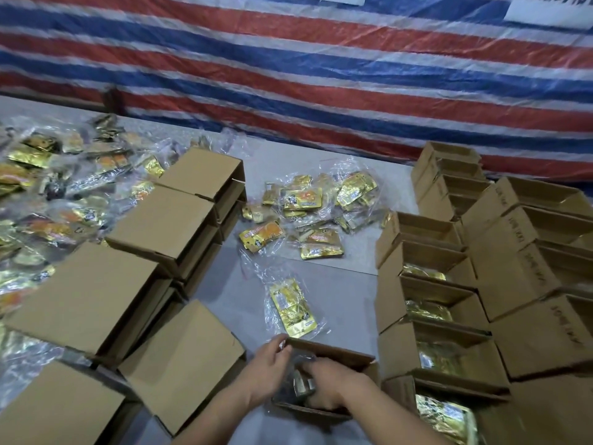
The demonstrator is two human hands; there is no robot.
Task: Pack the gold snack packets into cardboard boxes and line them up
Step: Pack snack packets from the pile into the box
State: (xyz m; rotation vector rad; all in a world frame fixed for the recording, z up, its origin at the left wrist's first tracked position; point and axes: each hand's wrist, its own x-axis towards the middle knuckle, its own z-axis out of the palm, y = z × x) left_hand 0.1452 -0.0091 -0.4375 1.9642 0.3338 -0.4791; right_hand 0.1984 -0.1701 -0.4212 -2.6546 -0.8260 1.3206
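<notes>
Both hands press a clear-wrapped bundle of gold snack packets [300, 385] down into the open brown cardboard box [333, 351] at six o'clock, left hand [269, 364] gripping its wrap, right hand [330, 385] curled over it, likely seating it flat before joining the filled row of boxes [430, 303] at three o'clock.

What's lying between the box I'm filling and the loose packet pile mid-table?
One bagged gold packet lies on grey table between the box and pile, per head view.

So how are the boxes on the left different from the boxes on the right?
The left boxes lie on their sides in stacks, showing plain cardboard and no contents. The right boxes stand upright in rows with tops open, and several show gold packets inside. Both are brown cardboard boxes on the same table.
</notes>
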